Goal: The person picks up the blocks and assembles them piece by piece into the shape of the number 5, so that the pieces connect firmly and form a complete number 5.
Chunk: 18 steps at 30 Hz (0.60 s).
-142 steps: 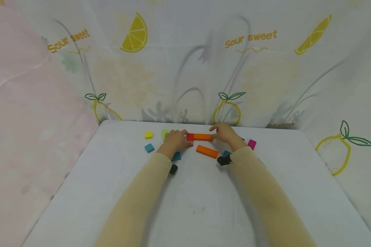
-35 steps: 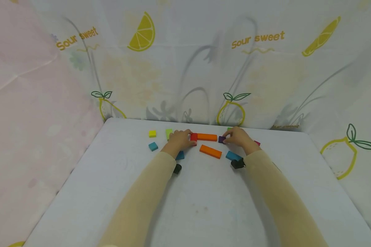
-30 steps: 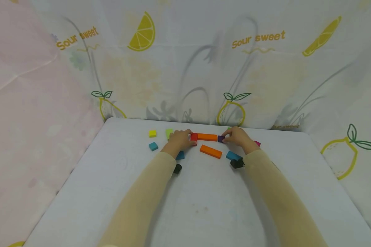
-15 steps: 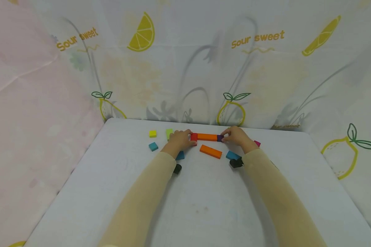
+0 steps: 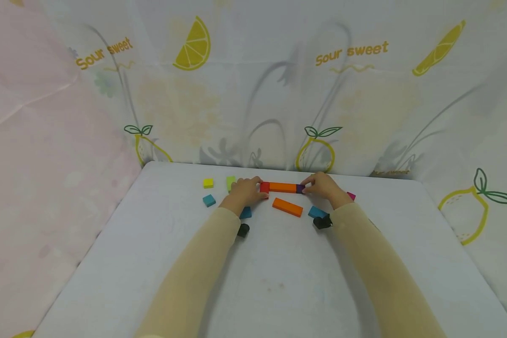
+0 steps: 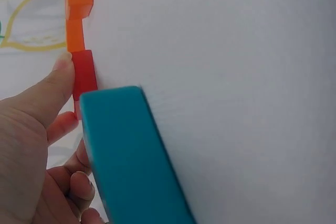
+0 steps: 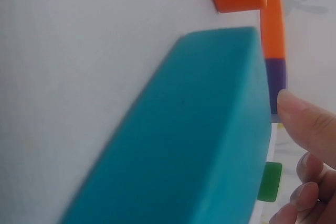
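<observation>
My left hand holds a red block between thumb and forefinger; the left wrist view shows the thumb against the red block. A long orange block runs rightward from the red one. At its right end sits a small purple block, touching it, with my right hand pinching it. The right wrist view has the thumb on the purple block; the rest of the grip is partly hidden.
Nearer me lie a second orange block and a blue block. A yellow block, a teal block and a light green block are to the left. A magenta block lies right; a green block is behind my right hand.
My right hand has left the orange block's end, taken hold of the purple block and slid it left against that end. My left hand has stayed at the red block.
</observation>
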Available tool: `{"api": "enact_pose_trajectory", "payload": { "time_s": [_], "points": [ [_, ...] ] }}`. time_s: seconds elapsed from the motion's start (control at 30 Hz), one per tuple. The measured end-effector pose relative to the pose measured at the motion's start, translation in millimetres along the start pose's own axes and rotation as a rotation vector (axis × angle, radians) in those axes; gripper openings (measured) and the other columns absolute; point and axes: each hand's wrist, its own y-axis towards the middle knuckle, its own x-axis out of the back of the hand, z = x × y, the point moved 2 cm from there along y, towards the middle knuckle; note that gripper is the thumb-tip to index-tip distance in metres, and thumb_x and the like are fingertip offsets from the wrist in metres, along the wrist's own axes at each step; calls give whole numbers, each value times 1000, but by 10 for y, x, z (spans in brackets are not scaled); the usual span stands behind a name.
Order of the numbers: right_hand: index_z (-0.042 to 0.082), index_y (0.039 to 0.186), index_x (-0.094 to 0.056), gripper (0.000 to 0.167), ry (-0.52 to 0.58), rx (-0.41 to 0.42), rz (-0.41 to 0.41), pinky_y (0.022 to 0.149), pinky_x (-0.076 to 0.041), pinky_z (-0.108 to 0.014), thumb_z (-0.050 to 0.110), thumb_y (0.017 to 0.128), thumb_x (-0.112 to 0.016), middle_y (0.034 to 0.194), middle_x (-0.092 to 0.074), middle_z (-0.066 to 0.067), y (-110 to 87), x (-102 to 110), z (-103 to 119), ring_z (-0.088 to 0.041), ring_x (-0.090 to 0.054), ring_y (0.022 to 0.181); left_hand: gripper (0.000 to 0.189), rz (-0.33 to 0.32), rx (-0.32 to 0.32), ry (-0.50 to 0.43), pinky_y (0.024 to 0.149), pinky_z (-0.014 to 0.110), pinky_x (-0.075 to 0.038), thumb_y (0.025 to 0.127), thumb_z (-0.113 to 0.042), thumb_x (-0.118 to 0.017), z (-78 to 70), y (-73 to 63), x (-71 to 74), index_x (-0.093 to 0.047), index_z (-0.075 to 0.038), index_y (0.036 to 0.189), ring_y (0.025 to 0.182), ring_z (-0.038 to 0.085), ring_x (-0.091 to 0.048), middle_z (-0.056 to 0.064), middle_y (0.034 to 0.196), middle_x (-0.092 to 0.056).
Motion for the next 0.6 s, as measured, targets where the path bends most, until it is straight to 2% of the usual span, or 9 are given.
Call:
{"api": "enact_pose_trajectory", "payload": {
  "time_s": [0.4, 0.6],
  "points": [
    [8, 124, -71, 31, 12, -14, 6, 85, -47, -40, 17, 94, -71, 115, -64, -16, 11, 3, -9, -30, -51, 97, 62, -26, -31, 35, 100, 47, -38, 94, -53, -64, -21, -32, 23, -50, -23, 145, 118, 32, -46, 12, 135, -58],
    [8, 124, -72, 31, 12, -1, 3, 82, -46, -39, 17, 94, -72, 109, -63, -15, 26, 0, -23, -30, -51, 94, 60, -35, -26, -20, 102, 48, -37, 93, -51, -66, -18, -58, 33, -52, -21, 143, 118, 32, -45, 12, 133, -59]
  ]
}}
